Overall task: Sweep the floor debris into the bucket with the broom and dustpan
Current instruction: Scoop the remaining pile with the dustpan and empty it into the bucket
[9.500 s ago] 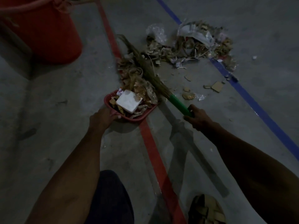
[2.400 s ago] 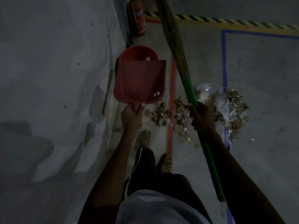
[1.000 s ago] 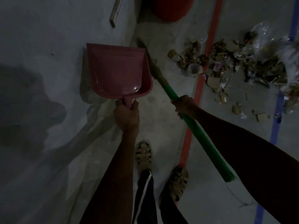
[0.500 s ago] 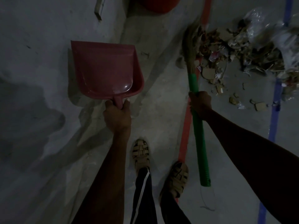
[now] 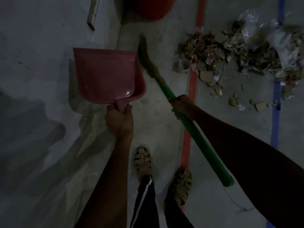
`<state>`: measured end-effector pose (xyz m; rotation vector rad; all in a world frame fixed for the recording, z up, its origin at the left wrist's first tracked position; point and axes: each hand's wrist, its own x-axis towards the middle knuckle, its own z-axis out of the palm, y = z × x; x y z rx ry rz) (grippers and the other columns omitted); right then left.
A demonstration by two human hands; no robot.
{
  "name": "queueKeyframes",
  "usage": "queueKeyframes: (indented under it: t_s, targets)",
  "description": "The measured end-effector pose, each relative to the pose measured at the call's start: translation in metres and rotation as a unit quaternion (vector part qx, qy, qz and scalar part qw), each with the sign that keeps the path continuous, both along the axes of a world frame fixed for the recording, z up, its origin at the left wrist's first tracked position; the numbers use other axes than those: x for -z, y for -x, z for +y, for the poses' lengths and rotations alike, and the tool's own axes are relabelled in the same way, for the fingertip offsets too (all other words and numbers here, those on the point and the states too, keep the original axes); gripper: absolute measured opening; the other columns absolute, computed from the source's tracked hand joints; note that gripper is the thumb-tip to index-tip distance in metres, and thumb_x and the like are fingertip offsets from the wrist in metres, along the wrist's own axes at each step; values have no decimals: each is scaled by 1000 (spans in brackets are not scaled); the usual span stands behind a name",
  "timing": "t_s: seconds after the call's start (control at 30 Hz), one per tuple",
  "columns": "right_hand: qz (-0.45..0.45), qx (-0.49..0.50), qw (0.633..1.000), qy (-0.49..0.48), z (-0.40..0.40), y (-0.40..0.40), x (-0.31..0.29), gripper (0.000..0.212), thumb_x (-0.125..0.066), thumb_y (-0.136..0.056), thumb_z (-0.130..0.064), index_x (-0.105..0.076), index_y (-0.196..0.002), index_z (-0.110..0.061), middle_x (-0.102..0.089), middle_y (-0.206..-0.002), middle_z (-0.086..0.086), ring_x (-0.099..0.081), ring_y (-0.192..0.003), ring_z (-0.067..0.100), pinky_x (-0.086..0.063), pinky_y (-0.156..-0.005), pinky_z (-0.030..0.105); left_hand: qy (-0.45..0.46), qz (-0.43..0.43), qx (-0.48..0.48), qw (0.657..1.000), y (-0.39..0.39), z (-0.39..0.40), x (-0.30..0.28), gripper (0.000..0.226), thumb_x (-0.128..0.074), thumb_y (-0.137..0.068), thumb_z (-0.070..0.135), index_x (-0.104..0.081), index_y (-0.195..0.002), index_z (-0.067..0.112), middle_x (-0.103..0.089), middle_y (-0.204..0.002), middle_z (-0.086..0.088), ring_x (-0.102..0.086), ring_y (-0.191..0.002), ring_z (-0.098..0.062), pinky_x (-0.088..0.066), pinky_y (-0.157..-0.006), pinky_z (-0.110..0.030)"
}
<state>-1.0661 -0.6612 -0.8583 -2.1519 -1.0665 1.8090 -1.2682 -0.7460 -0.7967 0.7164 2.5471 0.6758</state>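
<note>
My left hand (image 5: 119,120) grips the short handle of the red dustpan (image 5: 107,74), which is held up, with nothing in its tray. My right hand (image 5: 181,105) grips the green handle of the broom (image 5: 194,130); its blurred straw bristles point up-left beside the dustpan's right edge. The red bucket (image 5: 154,7) stands at the top, only its lower part in view. A pile of debris (image 5: 238,51), cardboard scraps, paper and clear plastic, lies on the floor at the upper right, apart from the broom.
A grey wall (image 5: 41,96) fills the left side, with a wooden strip (image 5: 92,14) against it. A red floor line (image 5: 192,83) and a blue floor line (image 5: 276,99) run up the concrete. My sandalled feet (image 5: 143,162) stand below the hands.
The broom head swung left from the debris pile to beside the dustpan, and its handle now slants. The dustpan stays held up in my left hand with nothing in it.
</note>
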Motion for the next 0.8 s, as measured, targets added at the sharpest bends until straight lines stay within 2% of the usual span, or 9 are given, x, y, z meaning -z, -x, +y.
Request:
queueKeyframes:
  t_s: [0.17,0.33,0.37,0.43,0.47,0.5,0.63,0.73,0.8]
  targets:
    - [-26,48,997,52,5,-7,4,37,-60,-100,-30,-55,-121,0,-66,-80,14,-60,-54,21,-47,-39,24,20,2,35,999,5,7,4,52,-75,-79,47,-63,-104,3,-68,-104,-21,-65,-98,-38,-46,-72,-39]
    - [-52,161,983,64,21,-63,-5,33,-62,-99,-27,-55,-117,0,-65,-80,12,-60,-54,21,-46,-35,22,9,-24,97,995,-11,42,-11,49,-76,-81,42,-63,-105,1,-68,-107,-22,-65,-98,-38,-37,-69,-33]
    - [-46,169,983,63,25,-75,-8,33,-62,-100,-29,-55,-116,0,-66,-83,13,-62,-57,22,-50,-38,25,4,-25,108,994,-18,53,-13,49,-75,-81,42,-63,-105,2,-68,-108,-22,-65,-99,-38,-37,-69,-33]
    - [-39,187,980,50,32,-104,-4,40,-63,-98,-35,-55,-116,0,-70,-96,16,-68,-69,26,-61,-56,35,3,-36,137,990,-38,74,-17,53,-74,-78,47,-63,-104,3,-69,-104,-21,-66,-95,-38,-39,-68,-33]
    - [-42,197,978,47,34,-117,-1,43,-63,-97,-37,-56,-118,0,-71,-101,18,-70,-74,27,-63,-67,42,1,-40,148,988,-49,83,-19,57,-73,-76,53,-62,-102,4,-69,-99,-21,-67,-90,-38,-41,-65,-33]
    - [-41,208,976,43,36,-129,2,44,-64,-96,-37,-55,-118,0,-71,-105,19,-70,-76,28,-63,-70,44,-3,-41,157,987,-60,91,-20,59,-70,-74,57,-62,-99,4,-70,-93,-21,-68,-85,-37,-42,-63,-32]
    - [-49,280,958,40,42,-176,-8,38,-61,-100,-27,-53,-122,2,-67,-82,15,-63,-55,22,-51,-40,27,-13,-42,191,981,-126,122,-24,51,-74,-81,46,-63,-102,1,-70,-97,-17,-66,-89,-33,-35,-65,-31]
    - [-49,310,949,22,45,-218,-9,28,-58,-101,-26,-53,-109,0,-63,-78,12,-61,-55,20,-49,-39,26,-28,-40,209,977,-175,136,-21,57,-72,-76,55,-62,-100,5,-70,-92,-15,-68,-82,-34,-48,-65,-35]
    - [-52,333,941,16,42,-251,-12,25,-57,-102,-26,-51,-102,-1,-62,-78,12,-60,-57,20,-50,-41,28,-29,-48,220,974,-207,142,-17,59,-69,-71,62,-61,-93,8,-70,-84,-13,-69,-72,-34,-57,-64,-43]
